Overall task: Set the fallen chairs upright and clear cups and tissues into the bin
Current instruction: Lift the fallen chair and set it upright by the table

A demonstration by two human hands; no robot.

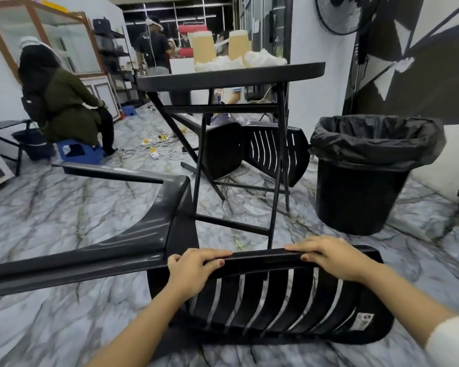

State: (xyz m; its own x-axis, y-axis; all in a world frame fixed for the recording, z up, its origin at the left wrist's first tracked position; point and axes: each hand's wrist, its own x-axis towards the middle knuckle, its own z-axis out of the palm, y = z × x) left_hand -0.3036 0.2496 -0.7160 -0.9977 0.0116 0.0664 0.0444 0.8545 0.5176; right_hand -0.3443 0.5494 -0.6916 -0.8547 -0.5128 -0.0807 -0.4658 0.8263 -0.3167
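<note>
Fingers [215,254] of both hands curl over the top rail of the near chair's [276,308] slatted back, thumbs tucked under the edge, so each hand is closed around that rail. From the head camera, the left hand [194,271] sits toward the rail's left end and the right hand [331,258] toward its right, well spread. That chair lies tipped on the floor [51,213], its legs pointing away to the left. To raise it well, I would pull the rail up and back evenly with both hands, letting the legs swing down clear of the folding table's legs [278,165] just ahead. A second chair [265,152] lies fallen beyond the table. Two cups [204,49] and crumpled tissues [263,58] wait on the tabletop [231,75]; the lined bin [361,181] stands to the right.
</note>
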